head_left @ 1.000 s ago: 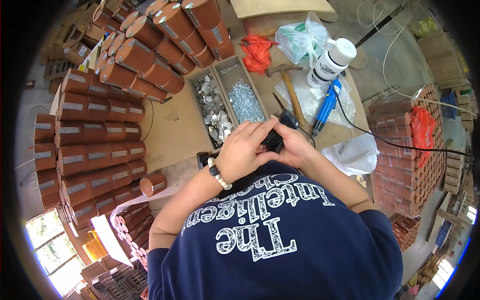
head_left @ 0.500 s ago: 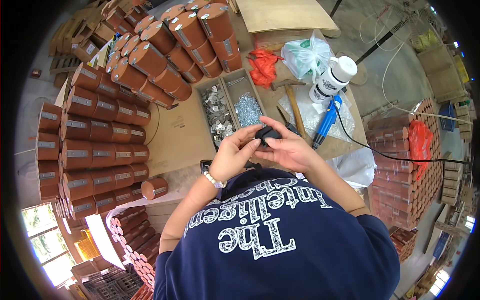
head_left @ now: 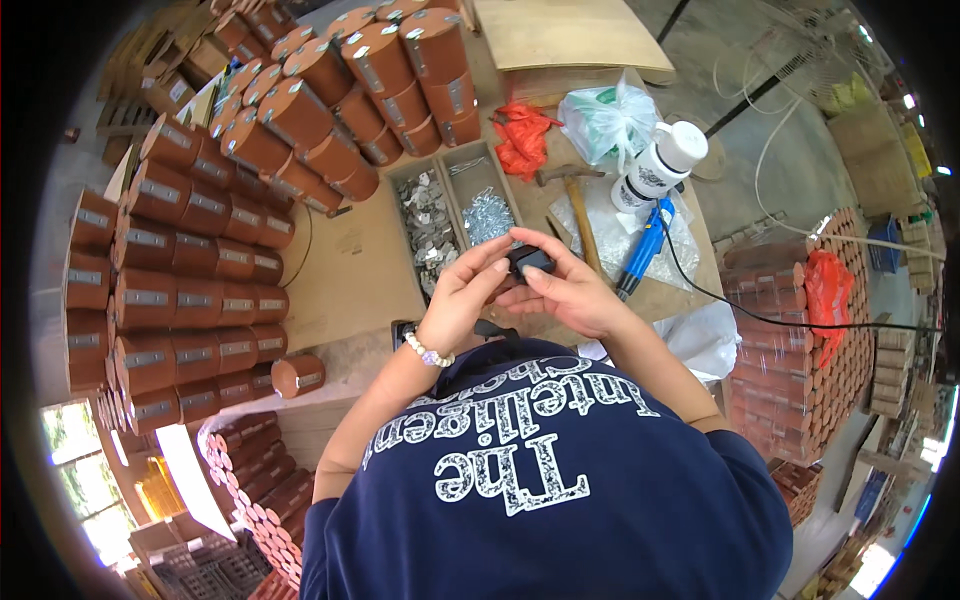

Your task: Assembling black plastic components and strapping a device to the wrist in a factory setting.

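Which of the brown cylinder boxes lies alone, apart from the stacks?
The single brown cylindrical box on the table edge near the left hand, lower left; all the others sit packed in rows.

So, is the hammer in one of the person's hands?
No, the hammer lies on the table beyond both hands, which hold a small black object.

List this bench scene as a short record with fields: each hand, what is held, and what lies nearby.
left hand: left hand, beaded bracelet on the wrist, fingers on the small black object
right hand: right hand, also gripping the small black object
held item: small black object, kind too small to tell
tray: two-compartment tray of small metal parts, just beyond the hands
tools: wooden-handled hammer; blue corded hand tool
other: white plastic bottle; stacked reddish-brown cylinders; wooden workbench
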A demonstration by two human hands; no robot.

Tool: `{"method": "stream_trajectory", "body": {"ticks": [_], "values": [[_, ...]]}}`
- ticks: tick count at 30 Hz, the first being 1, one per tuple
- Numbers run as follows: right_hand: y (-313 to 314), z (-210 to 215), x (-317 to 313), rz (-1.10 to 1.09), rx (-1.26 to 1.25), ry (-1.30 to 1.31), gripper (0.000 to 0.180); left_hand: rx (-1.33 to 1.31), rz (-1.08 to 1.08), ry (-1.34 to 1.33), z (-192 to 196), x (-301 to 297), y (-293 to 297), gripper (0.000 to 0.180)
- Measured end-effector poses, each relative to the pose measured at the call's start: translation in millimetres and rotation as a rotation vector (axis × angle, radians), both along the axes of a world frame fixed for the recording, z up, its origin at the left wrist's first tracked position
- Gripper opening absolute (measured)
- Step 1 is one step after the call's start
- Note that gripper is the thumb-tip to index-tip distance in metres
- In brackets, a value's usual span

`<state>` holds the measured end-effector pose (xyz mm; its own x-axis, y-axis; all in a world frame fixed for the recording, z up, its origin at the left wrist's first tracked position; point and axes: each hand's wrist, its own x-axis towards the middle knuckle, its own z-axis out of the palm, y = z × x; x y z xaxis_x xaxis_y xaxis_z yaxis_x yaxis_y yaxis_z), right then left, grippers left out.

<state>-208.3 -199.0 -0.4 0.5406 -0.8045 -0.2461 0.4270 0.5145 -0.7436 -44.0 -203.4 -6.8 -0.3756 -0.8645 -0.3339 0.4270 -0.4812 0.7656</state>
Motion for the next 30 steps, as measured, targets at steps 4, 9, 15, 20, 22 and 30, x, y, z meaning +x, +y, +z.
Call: {"method": "stream_trajectory", "body": {"ticks": [4,9,15,20,22,30], "values": [[-5,-31,2,-0.093,-0.566,0.466,0.046,-0.157,-0.096,-0.143,4,-6,1,0.043],[-15,-14,-18,-0.154,0.069,0.152,0.036,-0.332,-0.076,-0.214,3,-15,5,0.050],[-70,-6,-166,-1.061,-0.069,0.519,0.021,-0.252,-0.064,-0.332,-5,2,5,0.044],[-125,-70,-272,-1.007,0.181,0.823,0.025,-0.085,0.089,-0.429,-21,20,23,0.030],[-148,-89,-280,-0.860,0.167,1.109,0.022,-0.033,0.141,-0.466,-28,32,30,0.027],[-206,-110,-253,-0.172,0.100,1.861,0.032,0.201,0.429,-0.568,-28,30,56,0.020]]}}
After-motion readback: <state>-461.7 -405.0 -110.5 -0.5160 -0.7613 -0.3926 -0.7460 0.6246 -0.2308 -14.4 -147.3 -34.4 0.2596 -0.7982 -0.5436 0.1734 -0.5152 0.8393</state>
